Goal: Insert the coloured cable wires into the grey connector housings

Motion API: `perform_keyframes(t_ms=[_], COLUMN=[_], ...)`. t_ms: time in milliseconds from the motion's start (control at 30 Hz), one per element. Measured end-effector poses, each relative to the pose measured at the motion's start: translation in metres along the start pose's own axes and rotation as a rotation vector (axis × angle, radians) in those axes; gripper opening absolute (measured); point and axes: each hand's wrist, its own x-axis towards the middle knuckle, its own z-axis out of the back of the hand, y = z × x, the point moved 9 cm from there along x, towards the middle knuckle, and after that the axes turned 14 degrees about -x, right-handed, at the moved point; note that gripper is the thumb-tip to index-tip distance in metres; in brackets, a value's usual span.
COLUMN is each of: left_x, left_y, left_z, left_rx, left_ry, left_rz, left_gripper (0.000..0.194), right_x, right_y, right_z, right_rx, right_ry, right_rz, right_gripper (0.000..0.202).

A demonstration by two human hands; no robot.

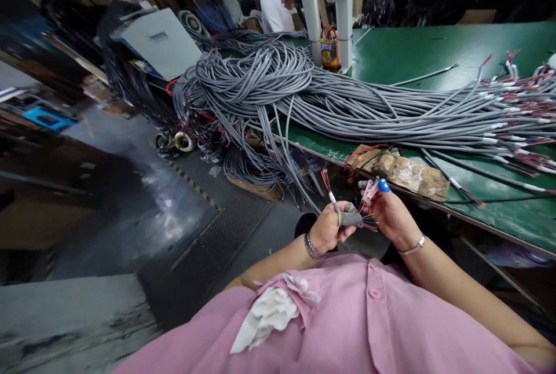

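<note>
My left hand [328,228] is closed around a grey cable [336,207] in front of my body. The cable end has a white band [332,196] and bare-tipped coloured wires [325,180] pointing up. Grey wrapping that looks like finger covers [351,219] shows at the left fingertips. Thin green, red and blue wires [369,223] fan out beside it, toward the right hand. My right hand [393,217], with a blue cover [384,186] on one fingertip, pinches a small pale pink piece [369,190]; its exact kind is unclear. The two hands are close together, slightly apart.
A thick bundle of grey cables [347,107] runs along the green table [403,50]. A tape-wrapped wooden block [403,174] lies at the near edge. A white box [160,41] and a red-yellow bag [330,50] stand farther back. Beyond sits a person in white [274,8].
</note>
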Motion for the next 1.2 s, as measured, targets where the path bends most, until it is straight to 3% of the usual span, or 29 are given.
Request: perform_keyframes(t_ms=[367,700,900,1200], left_x=[0.010,-0.006,-0.012,-0.002], left_y=[0.003,-0.003,-0.011,-0.011], left_z=[-0.008,-0.006,-0.006,-0.006], left_rx=[0.017,0.112,0.100,0.097], left_ry=[0.022,-0.040,-0.104,-0.127], left_rz=[0.028,-0.009,-0.102,-0.109], left_gripper=[0.027,0.026,0.030,0.029], right_x=[-0.002,-0.004,-0.005,-0.003], right_y=[0.001,-0.003,0.005,0.003], right_z=[-0.003,-0.006,0.001,-0.004], right_rx=[0.039,0.096,-0.014,-0.034], right_ry=[-0.085,0.049,0.005,0.021], right_rz=[-0.052,-0.119,-0.019,-0.062], right_gripper=[0.038,0.044,0.026,0.037])
